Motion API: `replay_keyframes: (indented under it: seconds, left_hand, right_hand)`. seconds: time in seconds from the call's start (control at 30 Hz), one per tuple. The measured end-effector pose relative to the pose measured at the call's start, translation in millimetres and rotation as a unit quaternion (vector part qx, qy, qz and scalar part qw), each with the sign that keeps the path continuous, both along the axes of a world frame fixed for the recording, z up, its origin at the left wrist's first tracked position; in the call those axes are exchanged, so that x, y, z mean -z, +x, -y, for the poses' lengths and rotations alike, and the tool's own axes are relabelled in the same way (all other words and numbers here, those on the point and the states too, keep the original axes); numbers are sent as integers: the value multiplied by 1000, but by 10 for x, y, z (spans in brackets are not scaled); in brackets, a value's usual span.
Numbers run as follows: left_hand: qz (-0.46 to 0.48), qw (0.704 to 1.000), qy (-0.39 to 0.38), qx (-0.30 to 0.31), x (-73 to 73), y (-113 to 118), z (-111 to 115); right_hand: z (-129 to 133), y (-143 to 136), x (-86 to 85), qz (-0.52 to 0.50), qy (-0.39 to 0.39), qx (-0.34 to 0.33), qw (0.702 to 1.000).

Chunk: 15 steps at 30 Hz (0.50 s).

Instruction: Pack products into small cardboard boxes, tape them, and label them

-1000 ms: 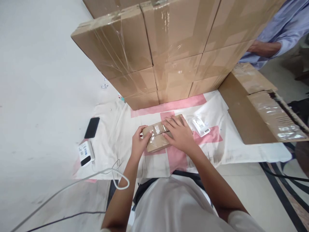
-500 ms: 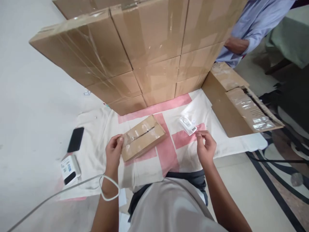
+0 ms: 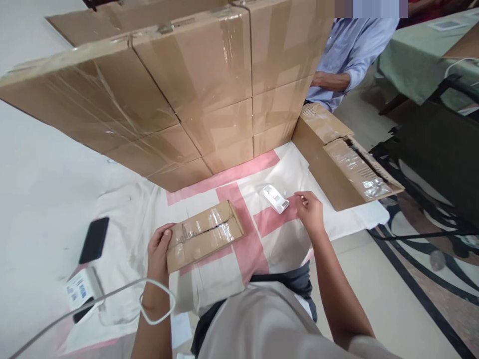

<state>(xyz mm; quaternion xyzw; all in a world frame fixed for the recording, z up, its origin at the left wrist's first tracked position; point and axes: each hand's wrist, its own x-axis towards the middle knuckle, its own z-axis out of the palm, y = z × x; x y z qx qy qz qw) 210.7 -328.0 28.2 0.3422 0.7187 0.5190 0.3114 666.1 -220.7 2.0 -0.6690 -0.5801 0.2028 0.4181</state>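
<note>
My left hand [image 3: 159, 249] grips the left end of a small flat cardboard box [image 3: 204, 234], thumb on top. Clear tape covers the box's seam, and it lies tilted over the cloth [image 3: 284, 239]. A white cord [image 3: 157, 281] loops around my left wrist. My right hand [image 3: 310, 210] hovers just right of a small white device [image 3: 275, 198] with a printed label, apart from it. The fingers of this hand are curled in a pinch; whatever they hold, if anything, is too small to make out.
Large taped cardboard boxes [image 3: 209, 80] stand as a wall at the back. A brown carton [image 3: 322, 169] lies at the right. Far left are a dark phone [image 3: 94, 240] and a white labelled box [image 3: 83, 289]. Behind the wall, a person in a blue shirt [image 3: 359, 45] stands.
My view has shifted, so the scene sits further left. My right hand has drawn slightly away from the white device. My left hand still holds the small box, now turned a little flatter.
</note>
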Motion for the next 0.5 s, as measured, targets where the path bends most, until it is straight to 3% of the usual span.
replay_keyframes:
  seconds: [0.17,0.3,0.33,0.4,0.5]
  left_hand:
    - [16,999,39,-4,29,156,17]
    - [31,997,71,-8,50,342,147]
    - [37,996,78,-9,54,393,188]
    - [54,995,86,-10,59,489,266]
    - [90,992,83,-16,57,595,334]
  right_hand:
    - [-25,-62,22,5,6,-53,999]
    - [230,-350,-78,43,123,-83,988]
    - [313,-415,-100,44,143,-126,981]
    - [471,-523,-124,23,130,-275,952]
    - [645,-628,-98,-53,28,-465,884]
